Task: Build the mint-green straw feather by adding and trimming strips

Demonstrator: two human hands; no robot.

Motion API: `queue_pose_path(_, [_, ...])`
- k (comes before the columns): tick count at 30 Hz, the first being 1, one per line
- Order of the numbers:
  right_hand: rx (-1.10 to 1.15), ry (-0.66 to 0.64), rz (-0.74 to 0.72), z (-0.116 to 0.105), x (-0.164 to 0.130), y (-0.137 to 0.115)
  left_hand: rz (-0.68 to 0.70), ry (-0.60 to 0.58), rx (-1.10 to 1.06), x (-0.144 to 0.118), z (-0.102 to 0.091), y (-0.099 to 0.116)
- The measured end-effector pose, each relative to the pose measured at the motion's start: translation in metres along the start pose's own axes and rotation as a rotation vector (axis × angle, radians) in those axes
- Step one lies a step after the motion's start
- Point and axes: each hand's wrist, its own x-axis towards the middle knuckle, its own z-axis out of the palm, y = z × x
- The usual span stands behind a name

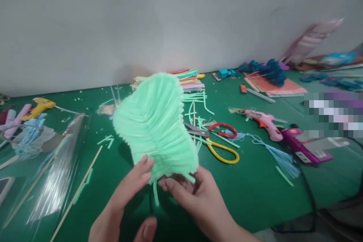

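Note:
A large mint-green leaf shape made of fuzzy pipe cleaners (154, 121) is held up above the table, its ribs fanning out from a central seam. My right hand (200, 196) pinches its lower edge between thumb and curled fingers. My left hand (124, 196) rests its outstretched fingertips on the leaf's lower left part, with the thumb well apart below. One loose pipe cleaner end (155, 194) hangs down between my hands. Right behind the leaf lie scissors (222, 151) with one red and one yellow handle, blades partly hidden by the leaf.
Behind the leaf lies a stack of coloured pipe cleaners (195, 79). A pink glue gun (268, 123) and a purple device (304, 145) with a cable are at right. A yellow glue gun (41, 107), clear plastic sleeves (59, 174) and a thin wooden stick (78, 191) lie left.

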Motion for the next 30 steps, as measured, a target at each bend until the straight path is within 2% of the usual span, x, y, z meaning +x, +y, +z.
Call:
queue_pose_path(2, [0.109, -0.018, 0.198, -0.007, 0.000, 0.007, 0.107, -0.067, 0.277, 0.003, -0.009, -0.018])
queue_pose_path(4, [0.112, -0.035, 0.327, -0.018, 0.001, 0.016, 0.276, -0.279, 0.519, 0.001, -0.018, -0.042])
queue_pose_path(6, [-0.036, -0.101, 0.377, -0.030, 0.000, 0.023, 0.507, -0.422, 0.680, -0.006, -0.025, -0.065])
queue_pose_path(8, [-0.343, -0.169, 0.356, -0.041, -0.002, 0.024, 0.635, -0.495, 0.777, -0.013, -0.030, -0.079])
queue_pose_path(11, [-0.793, -0.119, 0.218, -0.054, -0.006, 0.020, 0.688, -0.521, 0.836, -0.018, -0.030, -0.081])
queue_pose_path(14, [-1.021, 0.000, -0.013, -0.062, -0.010, 0.021, 0.749, -0.572, 0.799, -0.014, -0.024, -0.072])
queue_pose_path(16, [-1.132, -0.007, -0.214, -0.065, -0.010, 0.026, 0.770, -0.566, 0.765, -0.011, -0.019, -0.069])
queue_pose_path(20, [-1.370, -0.168, -0.540, -0.071, -0.003, 0.029, 0.745, -0.579, 0.691, -0.003, -0.011, -0.071])
queue_pose_path(24, [-1.490, -0.366, -0.716, -0.070, 0.010, 0.017, 0.800, -0.591, 0.652, 0.004, -0.014, -0.075])
queue_pose_path(27, [-1.446, -0.511, -0.771, -0.066, 0.020, 0.009, 0.814, -0.600, 0.625, 0.009, -0.015, -0.076])
queue_pose_path(30, [-1.400, -0.652, -0.737, -0.063, 0.030, 0.008, 0.764, -0.625, 0.586, 0.014, -0.012, -0.075])
